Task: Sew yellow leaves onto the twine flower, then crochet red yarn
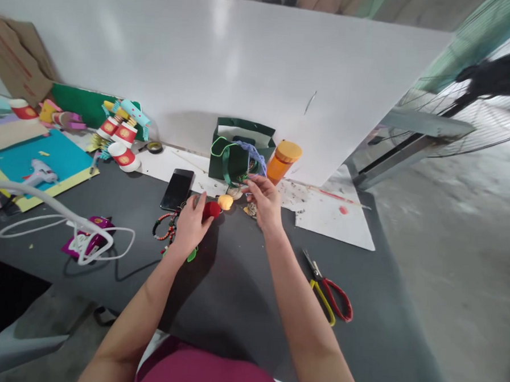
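My left hand [190, 224] is at the middle of the table, thumb and index finger on either side of a small red spool of thread [212, 210]. Touching that spool's far side is a yellow-orange one [225, 202]. My right hand [263, 202] is raised in front of a dark green paper bag [220, 167], thumb and fingertips pinched together; what they hold is too thin to make out. Purple and green cords [252, 151] hang over the bag's rim. Beaded bracelets [161, 226] lie beside my left hand, and a green piece [192, 254] shows under its wrist.
Red-and-yellow-handled scissors [329, 294] lie open at the right. An orange jar [283, 161] stands by the bag. Left are a phone [177, 189], a purple device [88, 239] under a white tube [61, 206], a glue gun [40, 174] and paper-cup crafts [123, 138]. A white partition [180, 56] rises behind.
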The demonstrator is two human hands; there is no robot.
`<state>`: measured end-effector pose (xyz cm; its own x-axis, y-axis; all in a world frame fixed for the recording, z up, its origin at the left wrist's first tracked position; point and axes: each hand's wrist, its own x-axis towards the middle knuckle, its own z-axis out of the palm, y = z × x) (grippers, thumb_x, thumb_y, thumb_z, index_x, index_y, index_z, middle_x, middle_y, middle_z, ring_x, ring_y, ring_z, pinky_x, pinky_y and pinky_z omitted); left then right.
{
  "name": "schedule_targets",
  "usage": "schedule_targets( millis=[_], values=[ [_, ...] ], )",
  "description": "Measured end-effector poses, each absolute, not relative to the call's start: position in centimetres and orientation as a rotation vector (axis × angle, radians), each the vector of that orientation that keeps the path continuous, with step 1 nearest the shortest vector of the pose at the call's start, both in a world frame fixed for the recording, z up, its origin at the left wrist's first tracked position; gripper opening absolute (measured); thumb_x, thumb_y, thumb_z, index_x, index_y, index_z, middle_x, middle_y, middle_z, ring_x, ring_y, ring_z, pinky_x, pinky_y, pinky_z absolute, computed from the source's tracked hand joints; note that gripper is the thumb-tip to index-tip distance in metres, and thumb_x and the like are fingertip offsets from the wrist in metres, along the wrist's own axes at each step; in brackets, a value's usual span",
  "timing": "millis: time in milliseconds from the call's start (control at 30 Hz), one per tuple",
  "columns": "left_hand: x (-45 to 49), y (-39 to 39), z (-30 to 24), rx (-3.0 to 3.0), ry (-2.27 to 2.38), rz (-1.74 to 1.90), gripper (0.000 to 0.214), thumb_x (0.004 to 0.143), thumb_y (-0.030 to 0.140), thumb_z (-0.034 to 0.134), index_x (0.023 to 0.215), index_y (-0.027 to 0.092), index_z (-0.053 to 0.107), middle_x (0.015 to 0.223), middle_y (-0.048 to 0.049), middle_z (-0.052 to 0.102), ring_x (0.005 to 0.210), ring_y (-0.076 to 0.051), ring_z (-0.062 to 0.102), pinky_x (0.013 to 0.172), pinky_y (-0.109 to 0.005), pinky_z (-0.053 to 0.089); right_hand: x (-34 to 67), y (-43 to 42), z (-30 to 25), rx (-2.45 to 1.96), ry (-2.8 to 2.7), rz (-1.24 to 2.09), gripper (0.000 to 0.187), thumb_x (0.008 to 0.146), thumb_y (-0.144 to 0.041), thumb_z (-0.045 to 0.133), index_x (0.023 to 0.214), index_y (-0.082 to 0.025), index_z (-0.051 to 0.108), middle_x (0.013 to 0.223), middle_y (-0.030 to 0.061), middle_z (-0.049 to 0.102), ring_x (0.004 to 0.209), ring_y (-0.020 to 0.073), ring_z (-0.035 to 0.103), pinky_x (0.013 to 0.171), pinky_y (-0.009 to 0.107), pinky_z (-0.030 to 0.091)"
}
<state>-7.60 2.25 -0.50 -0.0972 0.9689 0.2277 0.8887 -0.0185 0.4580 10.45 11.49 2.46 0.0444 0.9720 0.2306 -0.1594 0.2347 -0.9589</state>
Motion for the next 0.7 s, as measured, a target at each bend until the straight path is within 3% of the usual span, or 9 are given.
schedule_targets(
  millis=[167, 267, 367, 567, 700],
  values=[
    [-8.0, 2.0, -1.5, 2.039, 2.055, 1.344, 0.055, 0.094, 0.025, 0.059, 0.148, 0.021, 0.049, 0.140, -0.0190, 0.054, 0.119, -0.031, 0.065, 0.103, -0.048, 0.054, 10.2, 11.9, 1.5, -1.015, -1.108, 0.863, 0.032, 0.086, -0.054, 0.066, 0.090, -0.023, 0.058, 0.077, 0.0000, 0.064, 0.063, 0.0136, 0.062, 0.055, 0.027, 0.047],
    [-7.9, 1.9, -1.6, 1.980, 2.007, 1.492, 0.050, 0.097, 0.027, 0.056, 0.146, 0.023, 0.052, 0.138, -0.0175, 0.055, 0.116, -0.028, 0.067, 0.102, -0.045, 0.055, 10.5, 13.2, 2.1, -1.054, -1.085, 0.686, 0.028, 0.086, -0.043, 0.066, 0.104, -0.024, 0.058, 0.093, 0.0034, 0.064, 0.077, 0.0161, 0.062, 0.072, 0.033, 0.053],
    [-7.8, 1.8, -1.7, 1.928, 1.953, 1.548, 0.046, 0.097, 0.028, 0.055, 0.143, 0.024, 0.056, 0.137, -0.0159, 0.056, 0.114, -0.026, 0.069, 0.103, -0.043, 0.055, 10.8, 14.9, 3.1, -1.112, -1.210, 0.533, 0.040, 0.077, -0.030, 0.072, 0.115, -0.024, 0.061, 0.111, 0.0081, 0.063, 0.093, 0.0204, 0.062, 0.086, 0.040, 0.053],
    [-7.4, 1.3, -1.7, 1.879, 1.834, 1.551, 0.038, 0.097, 0.025, 0.054, 0.135, 0.023, 0.064, 0.130, -0.0141, 0.063, 0.113, -0.025, 0.069, 0.102, -0.041, 0.055, 10.4, 17.2, 4.5, -1.086, -1.249, 0.595, 0.038, 0.079, -0.028, 0.068, 0.116, -0.023, 0.062, 0.068, -0.0061, 0.058, 0.063, 0.0144, 0.057, 0.067, 0.032, 0.051],
    [-7.0, 1.2, -1.5, 1.819, 1.733, 1.537, 0.035, 0.096, 0.023, 0.055, 0.127, 0.023, 0.069, 0.126, -0.0125, 0.067, 0.116, -0.025, 0.068, 0.103, -0.040, 0.054, 9.9, 17.7, 5.3, -0.981, -1.200, 0.717, 0.021, 0.079, -0.036, 0.070, 0.096, -0.024, 0.063, 0.060, -0.0074, 0.056, 0.057, 0.0128, 0.056, 0.058, 0.028, 0.047]
  ],
)
